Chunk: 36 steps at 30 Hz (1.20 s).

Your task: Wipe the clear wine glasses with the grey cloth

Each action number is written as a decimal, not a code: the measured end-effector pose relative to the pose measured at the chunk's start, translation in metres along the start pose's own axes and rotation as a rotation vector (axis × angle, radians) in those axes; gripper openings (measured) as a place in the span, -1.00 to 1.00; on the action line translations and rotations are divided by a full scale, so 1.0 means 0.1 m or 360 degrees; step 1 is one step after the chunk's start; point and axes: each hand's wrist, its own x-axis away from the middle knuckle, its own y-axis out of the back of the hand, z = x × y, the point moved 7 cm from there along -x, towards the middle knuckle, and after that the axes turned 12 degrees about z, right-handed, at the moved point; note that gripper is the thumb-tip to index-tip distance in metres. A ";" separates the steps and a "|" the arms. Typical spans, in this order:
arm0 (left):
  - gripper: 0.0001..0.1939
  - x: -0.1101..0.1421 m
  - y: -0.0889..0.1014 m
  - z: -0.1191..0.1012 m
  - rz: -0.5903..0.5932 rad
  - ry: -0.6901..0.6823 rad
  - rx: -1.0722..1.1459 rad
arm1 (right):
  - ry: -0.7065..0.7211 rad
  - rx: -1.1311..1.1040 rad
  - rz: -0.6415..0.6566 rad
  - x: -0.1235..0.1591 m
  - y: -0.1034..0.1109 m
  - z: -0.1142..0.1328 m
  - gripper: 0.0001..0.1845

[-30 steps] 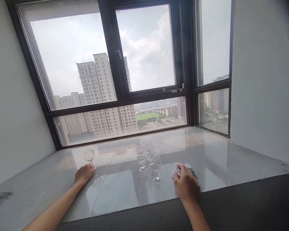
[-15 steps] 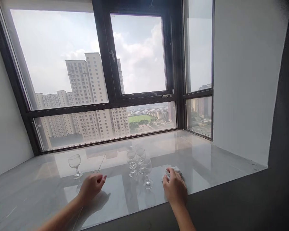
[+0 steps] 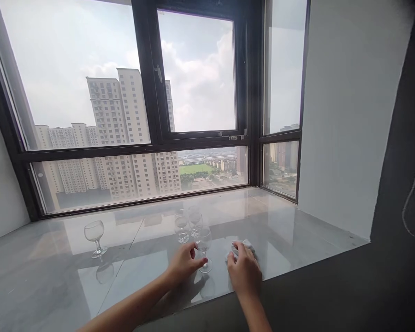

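Observation:
My left hand (image 3: 185,265) is at the nearest wine glass (image 3: 204,239), thumb in front of its stem and fingers curled by the underside of the bowl. This clear, stemmed glass stands upright on the sill. Just behind it are several more wine glasses (image 3: 181,224), close together and partly overlapping. Another wine glass (image 3: 94,231) stands upright by itself to the left. My right hand (image 3: 245,272) is closed over a crumpled whitish cloth (image 3: 249,246) resting on the sill, right of the glasses. Part of the cloth is hidden under the fingers.
The glossy grey stone sill (image 3: 283,251) reflects the window and has a seam running across its left part. Its front edge drops to a dark wall below. A dark window frame (image 3: 200,140) borders the back. White walls (image 3: 335,138) close both sides, and a cord (image 3: 405,212) hangs at far right.
My left hand has moved right, from near the lone glass to the nearest glass of the group. My right hand stays on the cloth. The view has shifted slightly.

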 end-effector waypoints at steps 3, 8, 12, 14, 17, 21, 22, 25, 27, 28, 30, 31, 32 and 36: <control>-0.81 -0.07 -0.08 -0.06 0.0126 -0.0012 0.0057 | 0.0025 -0.0006 0.0005 0.00 0.00 0.01 -0.70; -0.92 -0.04 -0.11 -0.07 0.0225 -0.0107 0.0118 | 0.0032 -0.0014 -0.0006 0.00 0.01 0.01 -0.70; -0.92 0.15 0.03 0.04 0.0209 -0.0072 0.0000 | 0.0025 -0.0028 0.0001 0.01 -0.01 0.00 -0.70; -0.92 0.28 0.14 0.14 0.0188 -0.0053 -0.0080 | 0.0035 -0.0025 -0.0001 0.01 -0.01 0.00 -0.70; -0.90 0.51 0.32 0.32 0.0139 -0.0040 -0.0152 | 0.0033 -0.0017 -0.0004 0.02 -0.02 -0.01 -0.70; -0.85 0.81 0.58 0.60 0.0050 0.0056 -0.0220 | 0.0034 -0.0025 0.0023 0.01 -0.02 -0.01 -0.69; -0.85 0.88 0.66 0.67 0.0018 0.0081 -0.0240 | 0.0038 -0.0025 0.0028 0.01 -0.02 -0.01 -0.69; -0.85 1.05 0.91 0.94 -0.0058 0.0180 -0.0310 | 0.0047 -0.0025 0.0027 0.01 -0.02 0.00 -0.69; -0.84 1.13 1.10 1.14 -0.0087 0.0249 -0.0362 | 0.0056 -0.0028 0.0023 0.01 -0.02 0.00 -0.69; -0.82 1.17 1.19 1.25 -0.0107 0.0274 -0.0370 | 0.0059 -0.0029 0.0022 0.01 -0.02 0.00 -0.69; -0.79 1.25 1.39 1.45 -0.0158 0.0335 -0.0381 | 0.0064 -0.0029 0.0024 0.02 -0.02 0.00 -0.68; -0.77 1.30 1.49 1.54 -0.0187 0.0375 -0.0390 | 0.0064 -0.0031 0.0028 0.02 -0.02 -0.01 -0.68; -0.76 1.35 1.58 1.62 -0.0215 0.0411 -0.0400 | 0.0063 -0.0034 0.0033 0.02 -0.03 -0.01 -0.68; -0.73 1.53 1.93 1.92 -0.0329 0.0567 -0.0473 | 0.0075 -0.0035 0.0041 0.02 -0.04 -0.03 -0.67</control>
